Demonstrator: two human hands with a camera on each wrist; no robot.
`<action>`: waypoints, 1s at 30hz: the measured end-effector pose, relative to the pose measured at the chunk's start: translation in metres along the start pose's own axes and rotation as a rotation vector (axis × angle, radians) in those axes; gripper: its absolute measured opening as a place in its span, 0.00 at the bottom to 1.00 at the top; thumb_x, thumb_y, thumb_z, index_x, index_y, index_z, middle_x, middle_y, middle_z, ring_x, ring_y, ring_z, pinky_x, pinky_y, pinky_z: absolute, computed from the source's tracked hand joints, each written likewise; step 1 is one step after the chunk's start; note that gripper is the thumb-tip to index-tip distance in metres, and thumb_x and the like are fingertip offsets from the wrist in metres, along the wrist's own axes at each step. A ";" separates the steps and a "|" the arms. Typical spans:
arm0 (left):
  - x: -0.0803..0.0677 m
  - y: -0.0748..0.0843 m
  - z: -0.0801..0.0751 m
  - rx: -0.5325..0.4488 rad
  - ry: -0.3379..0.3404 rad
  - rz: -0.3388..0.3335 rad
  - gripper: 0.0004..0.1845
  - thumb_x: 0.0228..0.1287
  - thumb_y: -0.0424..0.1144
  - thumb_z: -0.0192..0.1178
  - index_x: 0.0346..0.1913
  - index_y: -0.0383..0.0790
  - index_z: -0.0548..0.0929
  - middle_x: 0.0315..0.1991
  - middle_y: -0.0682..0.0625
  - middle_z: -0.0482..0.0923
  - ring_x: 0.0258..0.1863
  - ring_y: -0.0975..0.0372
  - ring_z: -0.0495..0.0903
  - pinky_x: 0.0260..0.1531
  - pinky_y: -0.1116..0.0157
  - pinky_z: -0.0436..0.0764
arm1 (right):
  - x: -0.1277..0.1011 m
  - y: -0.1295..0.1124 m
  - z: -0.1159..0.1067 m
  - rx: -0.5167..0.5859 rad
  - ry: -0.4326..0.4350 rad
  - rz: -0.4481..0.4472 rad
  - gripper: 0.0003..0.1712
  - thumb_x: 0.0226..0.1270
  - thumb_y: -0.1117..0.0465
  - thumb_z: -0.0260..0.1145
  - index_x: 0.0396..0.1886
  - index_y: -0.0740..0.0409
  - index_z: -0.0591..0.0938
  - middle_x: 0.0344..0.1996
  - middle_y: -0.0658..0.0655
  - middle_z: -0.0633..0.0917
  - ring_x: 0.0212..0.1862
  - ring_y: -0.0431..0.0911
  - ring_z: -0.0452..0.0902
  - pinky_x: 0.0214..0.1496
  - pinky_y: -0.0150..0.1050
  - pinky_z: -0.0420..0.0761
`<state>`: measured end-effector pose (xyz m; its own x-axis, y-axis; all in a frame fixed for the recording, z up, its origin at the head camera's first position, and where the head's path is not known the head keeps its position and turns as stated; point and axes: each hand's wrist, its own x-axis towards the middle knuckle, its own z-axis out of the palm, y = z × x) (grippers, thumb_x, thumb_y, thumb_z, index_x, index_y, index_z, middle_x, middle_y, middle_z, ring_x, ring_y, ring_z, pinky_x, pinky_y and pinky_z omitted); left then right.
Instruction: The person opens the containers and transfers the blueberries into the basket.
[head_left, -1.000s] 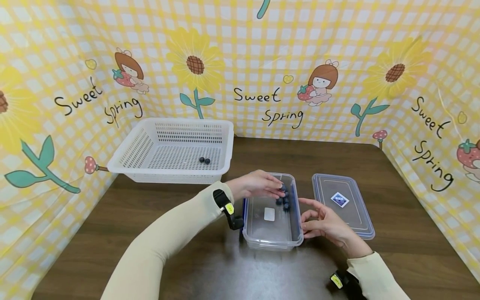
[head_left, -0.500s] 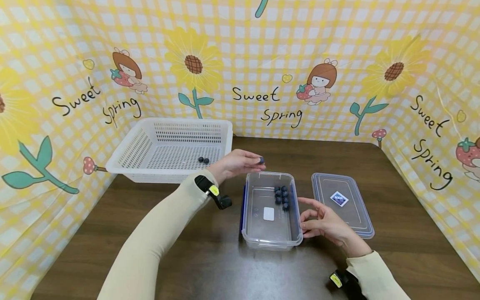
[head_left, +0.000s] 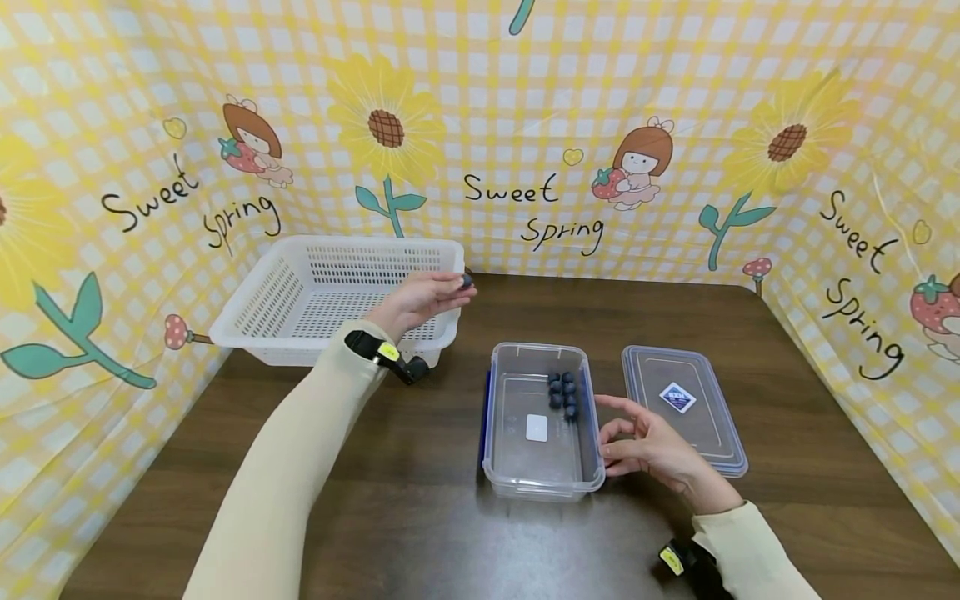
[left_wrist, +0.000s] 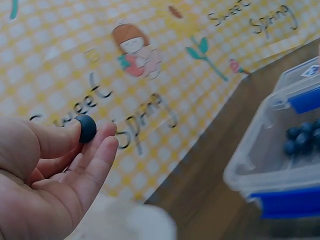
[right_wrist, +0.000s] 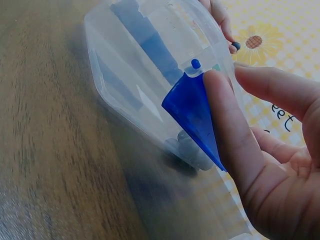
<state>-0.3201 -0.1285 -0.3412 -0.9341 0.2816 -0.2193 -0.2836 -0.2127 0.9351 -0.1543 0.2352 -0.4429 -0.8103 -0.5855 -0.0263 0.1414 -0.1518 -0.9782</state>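
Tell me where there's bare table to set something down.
Bare wood lies in front of the clear container toward the near edge, behind it up to the backdrop, and right of the lid. It is crowded between container and lid, where the right hand rests.

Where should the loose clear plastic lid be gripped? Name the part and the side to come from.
Grip the flat clear plastic lid by its long right edge, coming from the right. It lies flat on the brown wooden table, and the clear plastic box and right hand crowd its left side.

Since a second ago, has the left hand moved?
Yes. The left hand, pinching a blueberry, went from the clear container up-left to the white basket's right rim.
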 end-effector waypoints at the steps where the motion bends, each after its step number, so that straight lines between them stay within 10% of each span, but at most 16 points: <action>1: 0.001 0.002 -0.004 -0.016 0.011 0.003 0.22 0.75 0.23 0.49 0.68 0.21 0.64 0.60 0.30 0.73 0.37 0.60 0.85 0.62 0.58 0.74 | 0.000 0.000 0.000 0.000 0.001 0.001 0.42 0.64 0.79 0.63 0.74 0.69 0.54 0.37 0.55 0.83 0.35 0.45 0.85 0.37 0.41 0.88; 14: -0.001 0.028 -0.062 -0.195 0.216 0.018 0.26 0.75 0.25 0.49 0.73 0.30 0.62 0.73 0.35 0.60 0.70 0.52 0.66 0.62 0.65 0.74 | 0.000 0.001 -0.002 -0.005 0.007 0.005 0.43 0.64 0.78 0.63 0.74 0.70 0.52 0.37 0.55 0.83 0.35 0.45 0.85 0.37 0.42 0.88; 30: -0.003 0.033 -0.094 -0.356 0.415 0.113 0.27 0.73 0.27 0.53 0.73 0.34 0.65 0.47 0.47 0.78 0.62 0.59 0.75 0.60 0.69 0.76 | -0.001 0.002 -0.003 0.005 0.002 0.001 0.43 0.64 0.78 0.63 0.74 0.70 0.53 0.37 0.55 0.83 0.35 0.45 0.85 0.37 0.42 0.88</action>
<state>-0.3470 -0.2244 -0.3364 -0.9497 -0.1378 -0.2812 -0.1650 -0.5430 0.8234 -0.1553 0.2378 -0.4455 -0.8113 -0.5840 -0.0277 0.1453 -0.1554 -0.9771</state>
